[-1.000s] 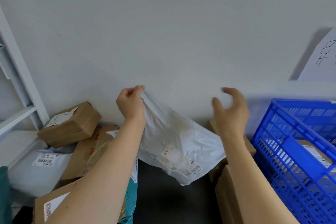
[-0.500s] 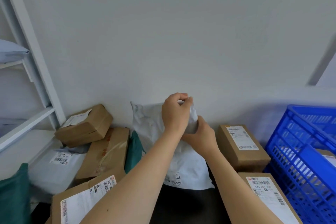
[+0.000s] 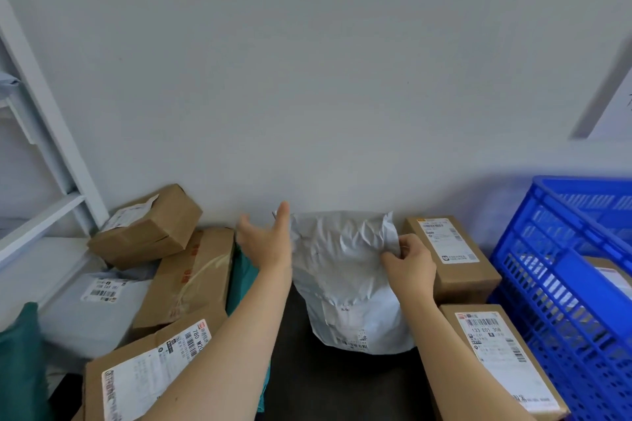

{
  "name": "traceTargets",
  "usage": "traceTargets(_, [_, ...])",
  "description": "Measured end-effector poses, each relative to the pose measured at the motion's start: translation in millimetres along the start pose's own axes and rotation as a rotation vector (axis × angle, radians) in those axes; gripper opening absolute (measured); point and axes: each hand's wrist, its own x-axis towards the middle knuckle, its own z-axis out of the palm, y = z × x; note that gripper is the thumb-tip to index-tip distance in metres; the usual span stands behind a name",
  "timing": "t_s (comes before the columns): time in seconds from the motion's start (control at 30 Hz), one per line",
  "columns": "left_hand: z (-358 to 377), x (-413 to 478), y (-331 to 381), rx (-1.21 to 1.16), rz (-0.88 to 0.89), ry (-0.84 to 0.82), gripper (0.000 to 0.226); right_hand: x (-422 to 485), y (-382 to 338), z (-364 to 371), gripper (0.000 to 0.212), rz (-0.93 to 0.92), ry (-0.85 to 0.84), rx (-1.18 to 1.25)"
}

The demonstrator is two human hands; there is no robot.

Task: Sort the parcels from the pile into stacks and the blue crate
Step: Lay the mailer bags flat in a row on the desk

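Pale grey wall (image 3: 307, 79) fills most of the view, and at its foot a dark surface (image 3: 328, 386) carries the parcels. Standing on that surface and leaning back against the wall is a grey poly mailer (image 3: 342, 270). It sits between the pile (image 3: 184, 277) of parcels on the left and a labelled carton (image 3: 455, 260) on the right, with the blue crate (image 3: 564, 284) further right. The right hand (image 3: 410, 267) pinches the mailer's upper right edge, thumb and fingers curled round a fold of the film. The left hand (image 3: 266, 243) is spread with straight fingers just beside the upper left corner, holding nothing; whether it touches the film I cannot tell. Deep creases and a rounded, sagging bottom suggest a light, limp bag whose soft contents have settled low. It will likely flop and swing if lifted by one corner, and the smooth plastic may slide through a loose pinch. The safer hold seems to be both top corners, or one hand on the top edge and the other flat under the full lower part near the shipping label (image 3: 355, 340).
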Motion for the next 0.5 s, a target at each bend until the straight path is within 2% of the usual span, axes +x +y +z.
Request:
traceTargets(0.07, [-2, 7, -7, -0.032, -0.241, -0.155, 0.089, -4, -1, -3, 0.019, 0.007, 0.008, 0.061])
traceTargets(0.13, [-1, 14, -9, 0.018, -0.328, -0.289, 0.084, -10, -2, -3, 0.026, 0.005, -0.019, 0.157])
traceTargets(0.23, [5, 19, -9, 0.105, -0.233, -0.361, 0.047, -17, -9, 0, 0.03, 0.027, -0.057, 0.251])
traceTargets(0.27, [7, 17, -8, 0.135, -0.195, -0.353, 0.044, -17, -11, 2, 0.037, 0.041, -0.045, 0.267])
traceTargets(0.4, [11, 6, -14, 0.209, -0.085, -0.251, 0.053, -16, -20, 4, 0.055, 0.113, 0.079, 0.265])
traceTargets(0.5, [11, 0, -16, 0.247, -0.015, -0.169, 0.053, -11, -20, 3, 0.049, 0.178, 0.118, 0.168])
